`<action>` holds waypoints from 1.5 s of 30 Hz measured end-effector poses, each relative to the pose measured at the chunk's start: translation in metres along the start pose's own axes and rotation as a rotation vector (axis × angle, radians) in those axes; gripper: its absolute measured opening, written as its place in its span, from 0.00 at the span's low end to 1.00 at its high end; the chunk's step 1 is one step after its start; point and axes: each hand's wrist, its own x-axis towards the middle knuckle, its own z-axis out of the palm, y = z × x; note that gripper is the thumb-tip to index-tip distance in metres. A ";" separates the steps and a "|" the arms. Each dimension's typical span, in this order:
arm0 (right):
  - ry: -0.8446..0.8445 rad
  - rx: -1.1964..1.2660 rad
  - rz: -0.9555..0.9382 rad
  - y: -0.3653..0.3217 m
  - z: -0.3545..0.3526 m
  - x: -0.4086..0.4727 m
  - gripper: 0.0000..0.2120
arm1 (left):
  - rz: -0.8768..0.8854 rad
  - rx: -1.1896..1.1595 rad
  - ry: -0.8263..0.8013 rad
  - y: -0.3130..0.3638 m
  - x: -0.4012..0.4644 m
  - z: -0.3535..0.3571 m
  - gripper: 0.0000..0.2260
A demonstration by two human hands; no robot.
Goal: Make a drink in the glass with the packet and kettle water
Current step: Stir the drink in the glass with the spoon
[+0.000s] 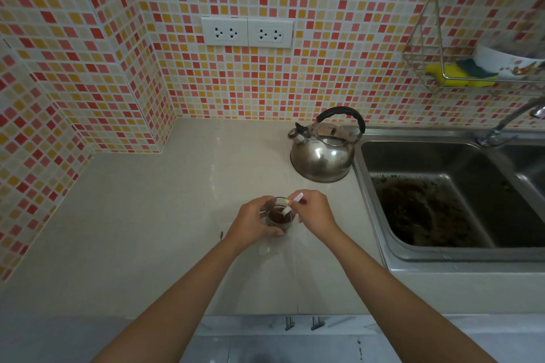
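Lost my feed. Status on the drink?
Left hand gripping glass. Right hand holding packet over dark drink. Kettle parked behind, path clear.

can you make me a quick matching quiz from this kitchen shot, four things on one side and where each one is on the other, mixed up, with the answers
Things
1. kettle
2. glass
3. sponge
4. packet

Places
A. in the wire rack on the wall
B. pinched in the right hand, its end dipped into the glass
C. on the counter beside the sink
D. held by the left hand on the counter

Pairs: 1-C, 2-D, 3-A, 4-B
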 end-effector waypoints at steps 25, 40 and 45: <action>0.047 -0.046 -0.029 0.003 0.003 0.000 0.09 | 0.019 -0.025 -0.001 -0.001 0.000 -0.001 0.36; -0.040 -0.107 -0.057 -0.001 0.001 0.004 0.10 | 0.027 -0.032 0.001 -0.001 -0.001 -0.001 0.35; -0.014 -0.111 -0.045 0.002 -0.001 0.006 0.09 | 0.030 -0.028 0.010 0.000 -0.001 0.000 0.35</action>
